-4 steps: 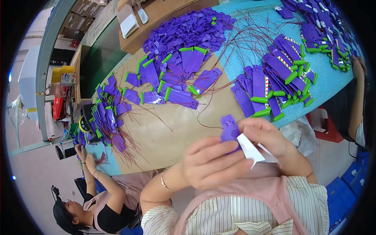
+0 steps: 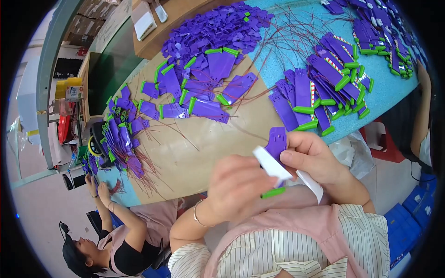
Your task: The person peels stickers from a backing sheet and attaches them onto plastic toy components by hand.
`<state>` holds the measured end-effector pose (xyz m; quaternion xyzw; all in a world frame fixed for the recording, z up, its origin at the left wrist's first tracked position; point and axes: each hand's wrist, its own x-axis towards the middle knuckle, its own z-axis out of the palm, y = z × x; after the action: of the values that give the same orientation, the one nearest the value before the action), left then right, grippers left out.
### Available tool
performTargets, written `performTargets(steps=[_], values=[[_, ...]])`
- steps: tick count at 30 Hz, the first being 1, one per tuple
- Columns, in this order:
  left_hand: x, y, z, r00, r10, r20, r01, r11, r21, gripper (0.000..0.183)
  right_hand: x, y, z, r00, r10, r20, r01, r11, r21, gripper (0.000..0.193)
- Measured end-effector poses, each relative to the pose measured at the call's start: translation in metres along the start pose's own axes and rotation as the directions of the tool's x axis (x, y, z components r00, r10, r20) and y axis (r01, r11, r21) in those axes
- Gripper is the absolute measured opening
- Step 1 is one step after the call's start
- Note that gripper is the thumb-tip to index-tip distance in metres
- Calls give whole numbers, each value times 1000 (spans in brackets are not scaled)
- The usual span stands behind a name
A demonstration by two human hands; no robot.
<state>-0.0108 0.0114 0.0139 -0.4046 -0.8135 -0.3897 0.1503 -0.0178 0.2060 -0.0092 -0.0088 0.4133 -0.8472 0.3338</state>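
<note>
In front of my chest my right hand (image 2: 309,157) is closed on a flat purple plastic piece (image 2: 277,138). A green end (image 2: 272,192) shows at the piece's lower side, near my left hand. Blurred by motion, my left hand (image 2: 236,185) has its fingers closed at a white strip (image 2: 269,163) that crosses in front of the purple piece. A second white strip (image 2: 310,186) hangs below my right hand. My left fingers hide part of the purple piece.
Purple pieces with green ends lie on the brown sheet (image 2: 185,143) and in a stack (image 2: 333,83) at right. Loose purple parts (image 2: 213,32) are heaped at the back. Thin red wires (image 2: 287,32) tangle nearby. A co-worker (image 2: 125,236) sits at left; another person's arm (image 2: 422,102) shows at right.
My left hand has shifted left and down off the purple piece. The white strip now sits across the piece, and the green end has come into sight.
</note>
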Motion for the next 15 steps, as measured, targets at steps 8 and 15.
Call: performTargets(steps=[8,15], values=[[4,4,11,661,-747,66,433,309,-847,12,-5,4,9,980,-79,-183,64,994,-86,18],[6,9,22,643,-747,170,481,221,-849,13,-11,3,14,973,-66,-222,35,989,-143,17]])
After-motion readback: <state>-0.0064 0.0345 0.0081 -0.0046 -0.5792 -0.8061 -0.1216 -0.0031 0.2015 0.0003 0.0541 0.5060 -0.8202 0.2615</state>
